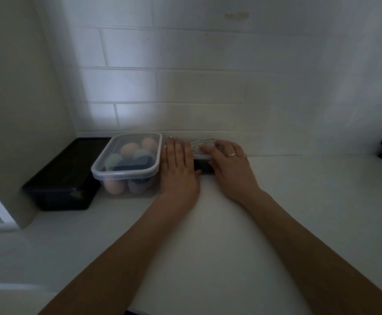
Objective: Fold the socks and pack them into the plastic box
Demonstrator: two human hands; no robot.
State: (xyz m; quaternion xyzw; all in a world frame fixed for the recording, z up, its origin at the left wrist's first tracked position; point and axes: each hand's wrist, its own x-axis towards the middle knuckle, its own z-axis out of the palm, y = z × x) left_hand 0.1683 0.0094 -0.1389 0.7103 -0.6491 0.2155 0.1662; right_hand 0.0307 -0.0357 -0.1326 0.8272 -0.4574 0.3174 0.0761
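Head view. The left hand (178,165) is laid flat, palm down, fingers extended and held together, just right of the lidded plastic box (126,163) at centre frame; its fingertips reach the far end of a second, darker box (204,163) that lies between the two hands. Nothing is pinched by this hand. The right hand (229,161) is placed palm down on the top of the darker box, fingers slightly spread and curved over a clear lid (202,147) with a pale pattern showing through it. A ring (232,154) is worn on one finger. Whether the lid is pressed or merely touched cannot be told.

The clear plastic box is set on the white counter (231,223), close to the tiled wall (185,87). Its long axis runs from lower left to upper right of the frame, away from the camera. Its lid is closed. Rolled socks (129,149) in peach, pale blue and dark blue are seen through the lid and walls.

A black tray (62,176) is placed just left of the clear box, touching or nearly touching it. The frame is dim and slightly blurred.
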